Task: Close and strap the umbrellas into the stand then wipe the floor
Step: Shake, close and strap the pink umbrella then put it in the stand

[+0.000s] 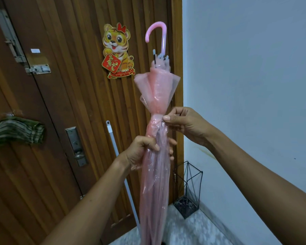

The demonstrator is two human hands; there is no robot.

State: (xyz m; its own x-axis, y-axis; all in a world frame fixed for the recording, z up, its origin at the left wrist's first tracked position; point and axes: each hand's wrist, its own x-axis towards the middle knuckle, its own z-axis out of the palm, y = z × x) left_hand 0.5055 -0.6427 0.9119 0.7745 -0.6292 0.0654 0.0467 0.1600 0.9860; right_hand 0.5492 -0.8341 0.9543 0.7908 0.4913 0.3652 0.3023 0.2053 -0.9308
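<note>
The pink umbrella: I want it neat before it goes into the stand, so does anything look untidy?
Yes. Above the strap pinched by the right hand, the pink umbrella flares out loosely; one rib tip sticks up apart near the handle.

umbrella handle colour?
Pink, a curved hook handle at the top of the folded umbrella; head view.

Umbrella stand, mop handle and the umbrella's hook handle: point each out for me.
umbrella stand [186, 205], head view, dark speckled base.
mop handle [113, 138], head view, upper shaft against the door.
hook handle [158, 25], head view, top of the pink curve.
</note>
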